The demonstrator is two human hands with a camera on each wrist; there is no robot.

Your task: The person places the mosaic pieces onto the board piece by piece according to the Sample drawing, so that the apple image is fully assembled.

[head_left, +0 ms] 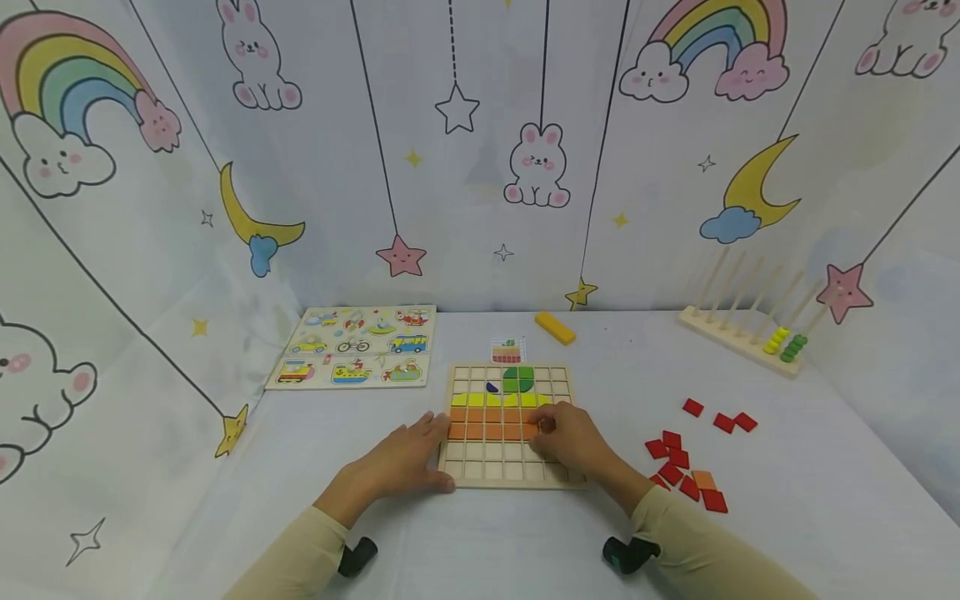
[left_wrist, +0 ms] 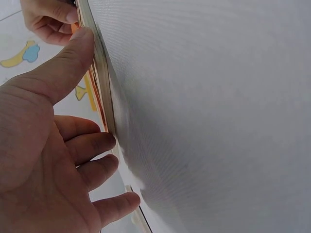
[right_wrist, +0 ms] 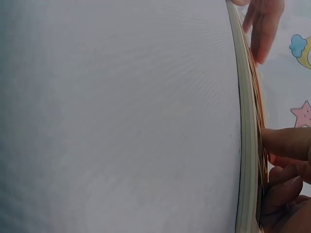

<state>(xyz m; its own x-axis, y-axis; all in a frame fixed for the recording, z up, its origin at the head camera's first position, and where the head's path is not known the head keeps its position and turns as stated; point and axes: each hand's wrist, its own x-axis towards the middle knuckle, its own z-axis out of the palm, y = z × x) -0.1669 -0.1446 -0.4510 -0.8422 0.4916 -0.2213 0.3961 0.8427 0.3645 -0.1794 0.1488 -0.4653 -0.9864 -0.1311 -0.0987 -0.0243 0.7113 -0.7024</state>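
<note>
A square wooden grid board (head_left: 480,473) lies on the table. Yellow, orange and green pieces fill part of its cells, with a small dark blue one. At the left edge of the board rests my left hand (head_left: 405,454), fingers extended and thumb by the near corner; the left wrist view shows its thumb (left_wrist: 73,60) touching the wooden rim. Over the right part of the orange rows (head_left: 487,423), my right hand (head_left: 573,437) has curled fingers, thumb and forefinger pinching what looks like an orange tile, mostly hidden by the fingers.
Loose red tiles (head_left: 671,473) and one orange tile (head_left: 703,480) lie to the right. Beyond the board are a small picture card (head_left: 508,350) and a yellow-orange block (head_left: 555,327). A vehicle puzzle (head_left: 356,346) lies back left; a bead rack (head_left: 742,333) stands back right.
</note>
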